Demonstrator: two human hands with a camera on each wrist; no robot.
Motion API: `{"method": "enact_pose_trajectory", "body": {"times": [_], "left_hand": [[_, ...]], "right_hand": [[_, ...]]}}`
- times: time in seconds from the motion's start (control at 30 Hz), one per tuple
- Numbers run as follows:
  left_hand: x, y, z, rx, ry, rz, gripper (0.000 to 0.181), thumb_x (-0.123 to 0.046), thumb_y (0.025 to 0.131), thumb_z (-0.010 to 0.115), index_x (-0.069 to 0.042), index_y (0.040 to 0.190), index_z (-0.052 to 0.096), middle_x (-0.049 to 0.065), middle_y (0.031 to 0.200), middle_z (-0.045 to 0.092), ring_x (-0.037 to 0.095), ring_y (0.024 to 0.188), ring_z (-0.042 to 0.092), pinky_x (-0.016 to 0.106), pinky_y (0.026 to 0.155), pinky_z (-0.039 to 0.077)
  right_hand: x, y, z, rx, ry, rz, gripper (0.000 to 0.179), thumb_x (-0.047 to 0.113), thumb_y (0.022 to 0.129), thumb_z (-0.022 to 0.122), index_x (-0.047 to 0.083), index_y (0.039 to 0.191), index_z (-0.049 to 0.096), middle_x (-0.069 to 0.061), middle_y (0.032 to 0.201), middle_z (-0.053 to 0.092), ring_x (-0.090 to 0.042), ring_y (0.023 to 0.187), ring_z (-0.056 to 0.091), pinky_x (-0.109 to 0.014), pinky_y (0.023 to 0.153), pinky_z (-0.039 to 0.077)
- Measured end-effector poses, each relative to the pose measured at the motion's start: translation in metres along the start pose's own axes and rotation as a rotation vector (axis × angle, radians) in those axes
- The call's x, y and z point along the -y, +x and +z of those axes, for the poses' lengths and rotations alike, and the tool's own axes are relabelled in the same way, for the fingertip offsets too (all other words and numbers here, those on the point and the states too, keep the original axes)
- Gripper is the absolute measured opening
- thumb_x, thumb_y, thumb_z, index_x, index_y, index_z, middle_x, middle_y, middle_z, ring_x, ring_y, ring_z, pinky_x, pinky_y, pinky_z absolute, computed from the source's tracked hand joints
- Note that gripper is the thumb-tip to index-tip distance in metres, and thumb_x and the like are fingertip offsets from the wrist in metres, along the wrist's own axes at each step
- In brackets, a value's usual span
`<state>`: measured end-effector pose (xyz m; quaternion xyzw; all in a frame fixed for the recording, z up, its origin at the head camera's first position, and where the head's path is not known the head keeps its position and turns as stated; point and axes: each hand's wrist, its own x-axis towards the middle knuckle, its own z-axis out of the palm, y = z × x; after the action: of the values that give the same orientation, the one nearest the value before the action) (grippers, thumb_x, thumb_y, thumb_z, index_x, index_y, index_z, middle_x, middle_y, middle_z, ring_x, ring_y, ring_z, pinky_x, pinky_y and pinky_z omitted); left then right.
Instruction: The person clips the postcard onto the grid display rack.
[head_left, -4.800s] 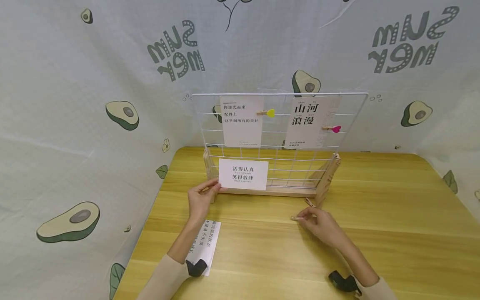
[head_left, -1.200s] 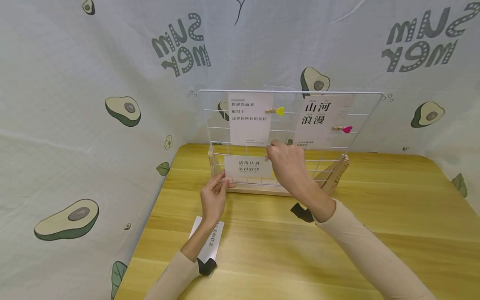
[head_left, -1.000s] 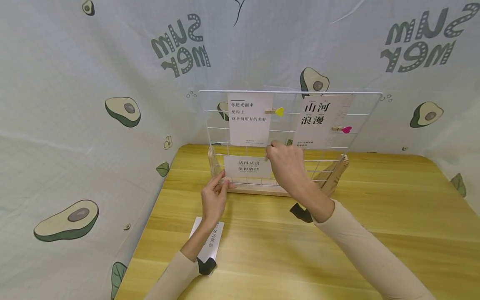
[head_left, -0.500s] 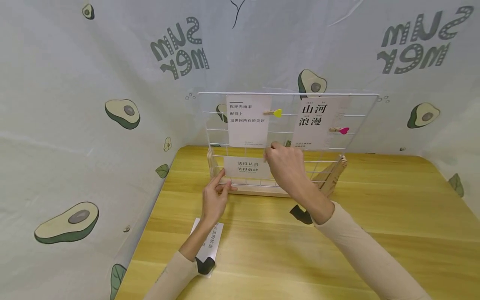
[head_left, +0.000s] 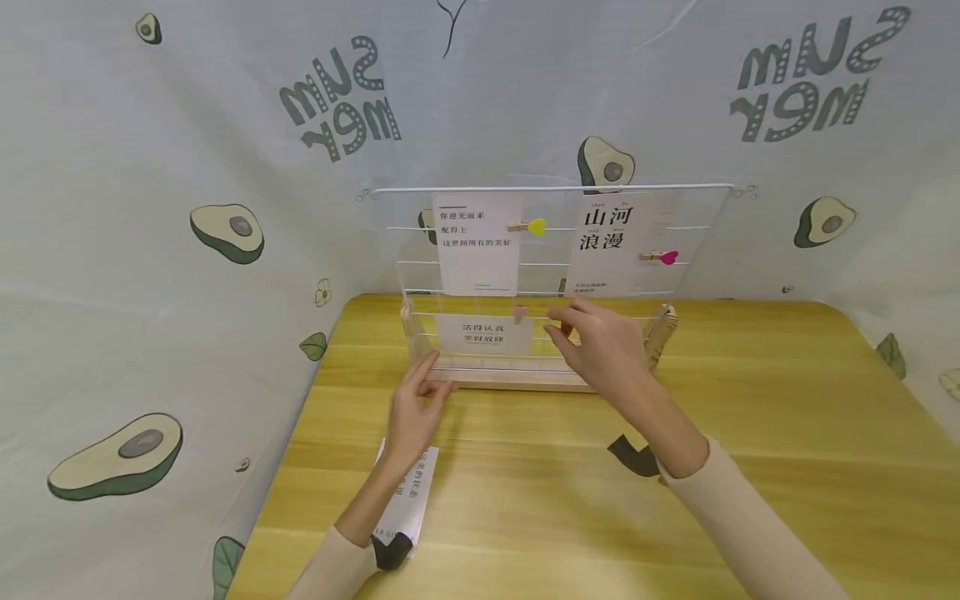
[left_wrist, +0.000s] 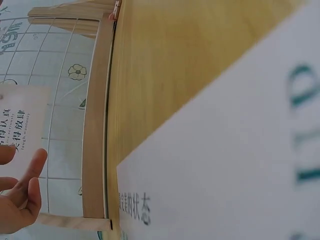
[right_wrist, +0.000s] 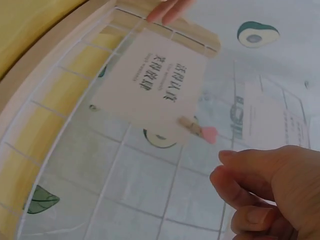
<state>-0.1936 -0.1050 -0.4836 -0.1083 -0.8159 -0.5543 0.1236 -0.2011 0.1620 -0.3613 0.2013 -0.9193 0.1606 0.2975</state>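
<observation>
A small white card with two lines of black print lies against the lower left of the white wire grid. At its upper right corner sits a small wooden clothespin with a pink heart. My right hand hovers just right of that clothespin, thumb and forefinger apart with nothing between them. Below the card's lower left corner is my left hand, its fingers loose and holding nothing. In the left wrist view, the fingers overlap the card's edge.
Two larger cards hang above, one with a yellow-heart clothespin, the other with a magenta-heart clothespin. The grid stands in a wooden base. Another printed card lies on the table under my left forearm. A patterned cloth hangs behind.
My right hand brought a clothespin from the table to the card's corner, then let it go and drew back right. My left hand let go of the card and lowered slightly.
</observation>
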Motion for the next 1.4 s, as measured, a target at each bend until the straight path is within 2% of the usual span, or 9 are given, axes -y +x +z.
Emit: {"method": "enact_pose_trajectory", "body": {"times": [0.17,0.33,0.57,0.73,0.83,0.97,1.1,1.2,1.4], "left_hand": [[0.000,-0.015,-0.013,0.057,0.018,-0.010,0.056,-0.004,0.095,0.072,0.002,0.147,0.053,0.022,0.149,0.055,0.029,0.096,0.075,0.060,0.108,0.048],[0.001,-0.024,-0.024,0.138,0.107,-0.016,0.044,-0.005,0.094,0.074,0.001,0.137,0.063,0.018,0.140,0.062,0.029,0.103,0.073,0.053,0.095,0.056],[0.009,-0.027,-0.044,0.295,0.348,-0.024,0.034,-0.002,0.083,0.084,-0.003,0.115,0.074,0.017,0.132,0.065,0.040,0.129,0.058,0.060,0.108,0.045],[0.012,-0.030,-0.060,0.418,0.524,-0.109,0.045,-0.006,0.068,0.095,-0.008,0.109,0.076,0.007,0.119,0.063,0.027,0.109,0.057,0.047,0.098,0.041],[0.014,-0.033,-0.066,0.465,0.591,-0.140,0.056,-0.009,0.060,0.100,-0.010,0.110,0.075,0.005,0.117,0.060,0.023,0.105,0.053,0.040,0.091,0.037],[0.016,-0.035,-0.070,0.501,0.629,-0.133,0.067,-0.011,0.054,0.102,-0.011,0.114,0.073,0.003,0.113,0.059,0.023,0.106,0.052,0.041,0.091,0.034],[0.018,-0.035,-0.071,0.516,0.627,-0.130,0.062,-0.013,0.054,0.102,-0.013,0.108,0.070,-0.001,0.102,0.059,0.020,0.101,0.052,0.044,0.092,0.032],[0.020,-0.034,-0.072,0.517,0.626,-0.130,0.058,-0.017,0.055,0.102,-0.014,0.101,0.067,-0.003,0.095,0.058,0.017,0.095,0.051,0.042,0.089,0.031],[0.024,-0.035,-0.070,0.513,0.623,-0.160,0.056,-0.028,0.058,0.102,-0.013,0.096,0.063,-0.004,0.087,0.057,0.013,0.085,0.049,0.040,0.085,0.029]], "right_hand": [[-0.017,-0.030,0.001,0.063,-0.009,0.082,0.012,0.015,0.087,0.083,0.007,0.095,0.082,-0.003,0.075,0.070,-0.011,0.048,0.039,-0.022,0.043,0.022],[-0.037,-0.060,0.005,0.125,0.007,0.154,0.011,0.013,0.087,0.082,0.005,0.095,0.081,-0.003,0.074,0.071,-0.011,0.050,0.046,-0.022,0.044,0.026],[-0.059,-0.091,0.019,0.256,-0.031,0.241,0.010,0.009,0.089,0.078,0.003,0.096,0.081,-0.005,0.065,0.070,-0.009,0.045,0.037,-0.022,0.042,0.024],[-0.073,-0.108,0.033,0.391,-0.049,0.315,0.012,0.012,0.092,0.076,0.003,0.085,0.077,0.001,0.052,0.051,-0.010,0.046,0.034,-0.022,0.043,0.024],[-0.078,-0.114,0.041,0.432,-0.049,0.351,0.030,0.012,0.093,0.074,0.009,0.066,0.062,0.004,0.052,0.037,-0.012,0.049,0.036,-0.024,0.044,0.025],[-0.083,-0.119,0.048,0.440,-0.058,0.373,0.043,0.013,0.094,0.073,0.016,0.060,0.045,0.004,0.055,0.034,-0.015,0.052,0.038,-0.028,0.045,0.027],[-0.085,-0.125,0.053,0.402,-0.052,0.341,0.018,0.012,0.090,0.077,0.008,0.073,0.070,0.000,0.060,0.059,-0.015,0.053,0.046,-0.030,0.044,0.035],[-0.082,-0.130,0.054,0.349,-0.035,0.295,0.002,0.009,0.085,0.079,0.007,0.085,0.079,-0.004,0.073,0.072,-0.015,0.056,0.055,-0.031,0.046,0.043],[-0.076,-0.136,0.055,0.337,0.019,0.271,0.003,0.010,0.084,0.079,0.007,0.083,0.077,-0.004,0.074,0.066,-0.013,0.059,0.054,-0.029,0.048,0.043]]}}
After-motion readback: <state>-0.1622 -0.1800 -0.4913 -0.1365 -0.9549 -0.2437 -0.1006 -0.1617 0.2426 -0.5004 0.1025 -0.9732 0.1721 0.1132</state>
